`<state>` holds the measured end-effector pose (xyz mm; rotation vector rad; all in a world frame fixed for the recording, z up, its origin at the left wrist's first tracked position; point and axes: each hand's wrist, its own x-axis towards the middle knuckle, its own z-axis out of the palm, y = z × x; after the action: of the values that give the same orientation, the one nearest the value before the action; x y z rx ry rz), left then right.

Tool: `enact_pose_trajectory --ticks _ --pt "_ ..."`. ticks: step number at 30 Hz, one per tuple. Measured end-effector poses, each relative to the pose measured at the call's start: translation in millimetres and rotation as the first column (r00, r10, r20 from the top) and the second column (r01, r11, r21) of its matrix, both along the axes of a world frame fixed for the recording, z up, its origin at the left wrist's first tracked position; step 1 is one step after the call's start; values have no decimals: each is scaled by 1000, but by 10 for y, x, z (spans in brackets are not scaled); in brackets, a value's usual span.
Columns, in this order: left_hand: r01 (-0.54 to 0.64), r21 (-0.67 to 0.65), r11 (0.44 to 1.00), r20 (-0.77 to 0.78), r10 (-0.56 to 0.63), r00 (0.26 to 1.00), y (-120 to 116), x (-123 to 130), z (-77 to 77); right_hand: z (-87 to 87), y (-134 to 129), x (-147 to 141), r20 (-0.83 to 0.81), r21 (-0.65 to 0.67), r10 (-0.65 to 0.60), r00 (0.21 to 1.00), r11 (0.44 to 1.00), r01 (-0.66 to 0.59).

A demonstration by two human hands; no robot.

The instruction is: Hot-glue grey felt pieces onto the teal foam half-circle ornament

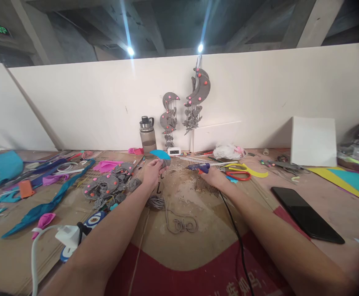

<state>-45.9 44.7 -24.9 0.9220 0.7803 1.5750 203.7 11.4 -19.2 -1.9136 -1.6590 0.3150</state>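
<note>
My left hand [153,172] pinches a bright blue felt piece [160,154] that has a curved edge. Grey yarn [166,163] covers its lower part, close to the fingertips. A blue hot glue gun [198,167] is gripped in my right hand [212,177], its nozzle pointing left towards the felt but apart from it. The gun's black cord [235,226] trails down towards me. Loose grey yarn [184,224] curls on the cardboard below my left hand and leads to a small bundle [156,201]. My fingers partly hide both held things.
Scissors [239,174] lie right of the glue gun, and a black phone [305,213] beyond my right forearm. Grey yarn-covered moons [102,187] and a white plug [70,236] are at left. A bottle [148,135] and small clock [174,151] stand by the white panel [99,102].
</note>
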Motion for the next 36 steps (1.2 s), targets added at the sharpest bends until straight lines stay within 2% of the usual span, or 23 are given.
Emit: enact_pose_trajectory --ticks 3,7,10,13,14,15,20,27,36 --pt "-13 29 1000 12 13 1000 23 3 -5 20 14 -72 -82 69 7 997 998 -1" --pt "-39 72 997 13 38 999 37 9 6 41 -82 -267 -300 303 228 926 944 -135" --pt "-36 86 996 -4 36 999 19 28 25 93 -248 -446 -408 364 379 831 902 -233" --pt "-31 85 996 -1 31 1000 -13 62 44 152 -411 -584 -514 388 535 670 842 -375" --pt "-33 83 996 5 33 999 -24 74 49 164 -449 -610 -522 395 565 638 824 -406" --pt "-37 80 996 12 36 999 -33 86 54 169 -475 -624 -510 400 579 636 814 -421" --pt "-49 67 997 16 48 999 -56 134 60 143 -486 -591 -303 411 528 793 824 -391" --pt "-81 82 993 0 81 997 -78 210 62 145 -467 -601 -171 459 542 823 783 -420" --pt "-67 67 996 -40 69 997 -134 275 88 86 -440 -617 -102 460 518 849 781 -422"
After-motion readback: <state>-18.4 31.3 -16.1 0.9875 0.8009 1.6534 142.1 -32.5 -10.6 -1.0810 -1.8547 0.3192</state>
